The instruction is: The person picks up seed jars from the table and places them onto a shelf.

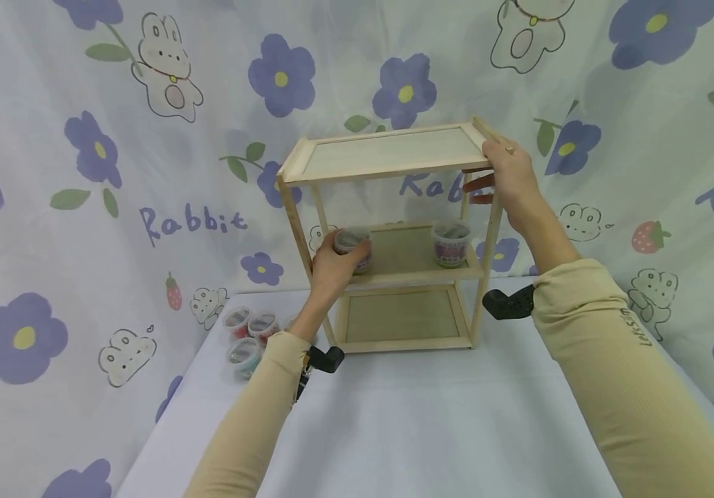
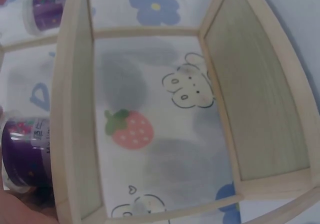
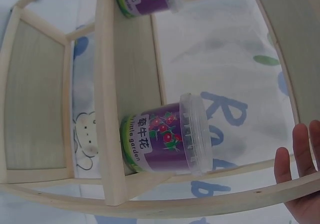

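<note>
A light wooden rack (image 1: 394, 153) with three levels stands at the centre in the head view. On the left of its middle shelf, my left hand (image 1: 332, 270) holds a clear-lidded plastic tub (image 1: 361, 261) with a purple label, thumb and fingers around its side. That tub (image 2: 26, 151) shows at the left edge of the left wrist view. My right hand (image 1: 514, 173) grips the rack's top right corner, fingers reaching past the post under the top panel. A matching tub (image 3: 165, 139), printed "little garden" with red flowers, stands upright on the right of the middle shelf.
Several more lidded tubs (image 1: 245, 356) stand grouped on the white-covered table (image 1: 419, 422), left of the rack, partly behind my left forearm. A curtain (image 1: 207, 159) printed with rabbits and flowers hangs close behind. The rack's bottom panel (image 1: 403, 317) lies near the table surface.
</note>
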Demonstrator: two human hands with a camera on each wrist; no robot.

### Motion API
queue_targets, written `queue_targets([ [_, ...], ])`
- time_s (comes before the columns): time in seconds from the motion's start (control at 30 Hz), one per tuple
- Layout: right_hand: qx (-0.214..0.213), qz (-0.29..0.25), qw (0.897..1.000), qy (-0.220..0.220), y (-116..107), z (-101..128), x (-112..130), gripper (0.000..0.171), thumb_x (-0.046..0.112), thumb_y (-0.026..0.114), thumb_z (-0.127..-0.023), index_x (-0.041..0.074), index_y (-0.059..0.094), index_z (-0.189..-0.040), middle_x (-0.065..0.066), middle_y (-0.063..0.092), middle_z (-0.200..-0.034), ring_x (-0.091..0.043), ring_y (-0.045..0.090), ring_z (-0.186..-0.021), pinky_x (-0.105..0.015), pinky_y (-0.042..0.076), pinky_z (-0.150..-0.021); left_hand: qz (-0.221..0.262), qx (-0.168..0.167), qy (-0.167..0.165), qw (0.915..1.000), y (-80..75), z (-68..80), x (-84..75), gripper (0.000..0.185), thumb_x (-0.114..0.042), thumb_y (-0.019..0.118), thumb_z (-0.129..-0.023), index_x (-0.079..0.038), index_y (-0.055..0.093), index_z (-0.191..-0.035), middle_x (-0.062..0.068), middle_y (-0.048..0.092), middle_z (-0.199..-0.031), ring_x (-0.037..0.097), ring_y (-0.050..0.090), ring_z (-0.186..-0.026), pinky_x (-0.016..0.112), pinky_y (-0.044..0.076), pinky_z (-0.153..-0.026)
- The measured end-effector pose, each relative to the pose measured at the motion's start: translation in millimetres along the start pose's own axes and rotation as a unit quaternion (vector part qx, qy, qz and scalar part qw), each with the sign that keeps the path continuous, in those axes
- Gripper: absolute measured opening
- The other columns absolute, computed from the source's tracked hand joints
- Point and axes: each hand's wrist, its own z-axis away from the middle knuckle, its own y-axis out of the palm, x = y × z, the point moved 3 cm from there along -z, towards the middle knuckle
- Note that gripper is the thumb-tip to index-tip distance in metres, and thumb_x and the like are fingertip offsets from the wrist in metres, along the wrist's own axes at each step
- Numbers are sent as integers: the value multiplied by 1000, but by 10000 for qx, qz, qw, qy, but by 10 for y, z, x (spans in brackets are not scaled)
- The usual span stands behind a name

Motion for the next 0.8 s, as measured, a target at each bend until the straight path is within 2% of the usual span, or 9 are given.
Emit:
queue_targets([
  [0.37, -55, -38, 10000, -15, -4, 9, -36, 52, 40, 37, -104, 10, 40, -146, 4, 64, -91, -11, 68, -69, -30, 57, -66, -162, 14, 21, 9999, 13, 45, -1, 85, -61, 63, -86, -10, 37, -149, 16, 56, -131, 31, 58, -114, 46, 51, -93],
  [0.53, -80, 70, 9999, -79, 2, 23, -39, 52, 40, 35, -105, 11, 40, -147, 0, 64, -96, -13, 69, -73, -32, 57, -69, -197, 19, 40, 9998, 8, 58, 2, 87, -62, 63, -86, -9, 36, -150, 17, 56, -131, 32, 58, -115, 47, 51, -93],
  [0.8, -69, 141, 9998, -148, 5, 31, -20, 53, 41, 34, -105, 12, 40, -148, 4, 63, -94, -12, 68, -73, -33, 56, -72, -181, 67, 65, 9998, -6, 72, -4, 89, -62, 63, -87, -8, 33, -150, 19, 53, -133, 34, 56, -117, 48, 51, -94],
])
